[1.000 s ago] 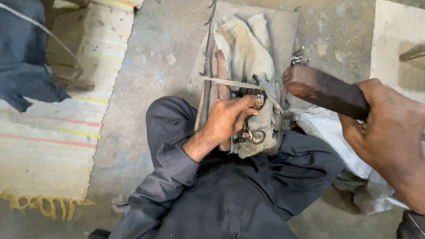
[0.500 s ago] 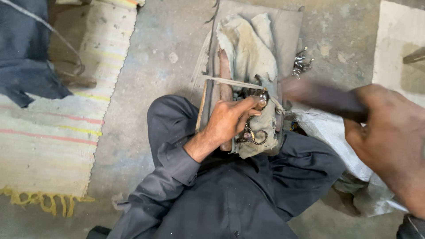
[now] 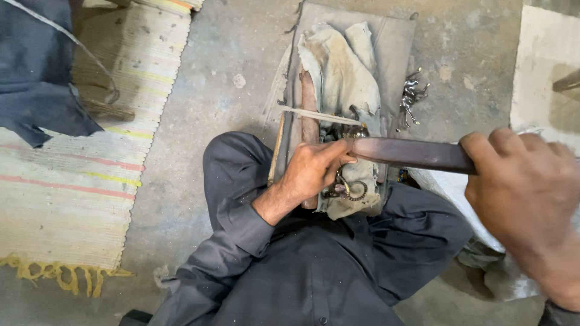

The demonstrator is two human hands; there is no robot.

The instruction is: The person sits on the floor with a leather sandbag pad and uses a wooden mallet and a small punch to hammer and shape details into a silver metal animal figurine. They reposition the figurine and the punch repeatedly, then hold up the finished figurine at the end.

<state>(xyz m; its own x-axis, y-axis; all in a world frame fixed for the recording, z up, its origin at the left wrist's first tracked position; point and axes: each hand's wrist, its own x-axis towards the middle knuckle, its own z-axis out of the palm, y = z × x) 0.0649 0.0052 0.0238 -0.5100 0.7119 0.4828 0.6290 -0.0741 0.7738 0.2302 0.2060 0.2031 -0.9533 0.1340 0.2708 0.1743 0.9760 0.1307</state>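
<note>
At frame centre, left hand [image 3: 314, 172] pins small metal pieces [image 3: 345, 188] steady — right hand [image 3: 522, 190] grips the hammer [image 3: 408, 154] over them.

Soft, even daylight, faint shadows, motion blur on right hand [image 3: 531, 199]

— What lies on the left?
— A striped woven rug [image 3: 66, 193] with a yellow fringe, and dark blue cloth [image 3: 36, 66] on its far corner.
— And far right?
— A heap of small metal pieces [image 3: 412, 96] on the concrete floor [image 3: 235, 72].
</note>
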